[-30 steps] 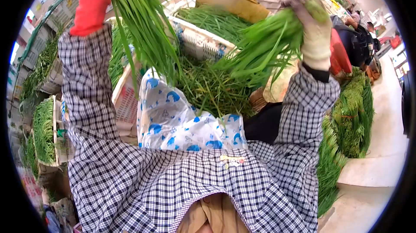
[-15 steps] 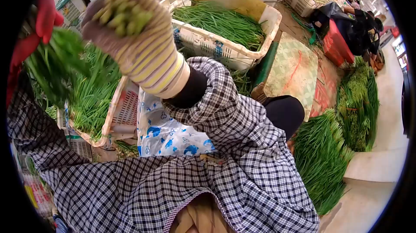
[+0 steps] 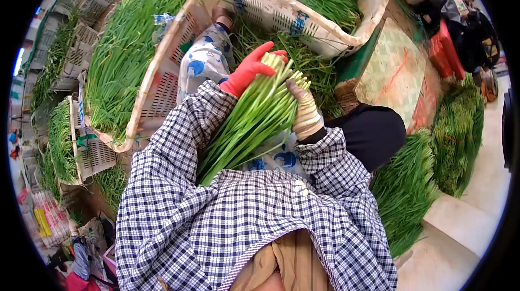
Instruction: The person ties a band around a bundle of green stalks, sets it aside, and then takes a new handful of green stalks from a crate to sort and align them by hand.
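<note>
Both hands have come together since the earlier view: the left hand, red-gloved, has moved inward and the right hand, in a striped glove, has come down, meeting on one bunch of green stems just right of the slotted crate. The left grip is wrapped around the pale ends; the right grip is closed on the bunch's right side, thumb in front, other fingers hidden. Gathering this bunch looks done, though its ends seem slightly uneven and no tie shows. Plenty appears left: loose greens fill the slotted crate and the far crate beyond it; piled greens lie well to its right. The bunch's long axis slants, pale ends pointing away from the wearer and rightward, away from the slotted crate, leafy tips back toward the checked garment.
</note>
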The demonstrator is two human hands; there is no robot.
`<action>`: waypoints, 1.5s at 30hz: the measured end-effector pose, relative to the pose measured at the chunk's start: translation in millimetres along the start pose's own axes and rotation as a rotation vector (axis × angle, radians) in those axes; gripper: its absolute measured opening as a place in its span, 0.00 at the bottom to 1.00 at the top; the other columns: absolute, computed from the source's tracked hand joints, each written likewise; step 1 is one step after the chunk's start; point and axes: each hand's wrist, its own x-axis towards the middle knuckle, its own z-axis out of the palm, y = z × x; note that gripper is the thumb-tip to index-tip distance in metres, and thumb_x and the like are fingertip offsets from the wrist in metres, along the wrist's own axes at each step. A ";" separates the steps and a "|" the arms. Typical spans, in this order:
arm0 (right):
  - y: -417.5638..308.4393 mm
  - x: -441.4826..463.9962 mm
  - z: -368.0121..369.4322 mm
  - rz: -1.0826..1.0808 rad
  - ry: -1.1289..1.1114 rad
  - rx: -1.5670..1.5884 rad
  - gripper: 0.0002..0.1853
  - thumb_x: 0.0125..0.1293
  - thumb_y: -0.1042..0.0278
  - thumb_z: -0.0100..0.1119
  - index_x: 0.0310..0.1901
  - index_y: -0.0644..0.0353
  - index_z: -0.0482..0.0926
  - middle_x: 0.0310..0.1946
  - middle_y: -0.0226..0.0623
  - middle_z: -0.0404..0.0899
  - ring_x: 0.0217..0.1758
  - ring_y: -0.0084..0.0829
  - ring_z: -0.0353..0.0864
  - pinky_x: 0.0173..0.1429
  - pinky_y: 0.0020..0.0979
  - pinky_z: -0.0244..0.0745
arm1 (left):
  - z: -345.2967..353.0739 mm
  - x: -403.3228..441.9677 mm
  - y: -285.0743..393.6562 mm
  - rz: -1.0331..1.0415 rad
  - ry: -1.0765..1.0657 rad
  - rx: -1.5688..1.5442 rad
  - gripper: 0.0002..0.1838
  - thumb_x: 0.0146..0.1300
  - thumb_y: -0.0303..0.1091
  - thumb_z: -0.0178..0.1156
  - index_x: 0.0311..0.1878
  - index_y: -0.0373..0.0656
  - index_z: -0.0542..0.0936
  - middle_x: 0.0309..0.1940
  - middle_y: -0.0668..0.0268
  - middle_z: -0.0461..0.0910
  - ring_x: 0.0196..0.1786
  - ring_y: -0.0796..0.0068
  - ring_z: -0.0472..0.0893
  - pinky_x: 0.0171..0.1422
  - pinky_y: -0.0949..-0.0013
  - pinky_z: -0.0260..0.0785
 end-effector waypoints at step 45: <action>-97.8 16.2 27.2 -0.437 0.073 -0.649 0.26 0.67 0.61 0.62 0.63 0.62 0.69 0.51 0.42 0.79 0.50 0.35 0.80 0.61 0.38 0.74 | -14.2 -177.4 -27.6 -0.369 0.071 -0.320 0.31 0.64 0.43 0.61 0.68 0.40 0.68 0.60 0.61 0.76 0.59 0.70 0.77 0.64 0.63 0.70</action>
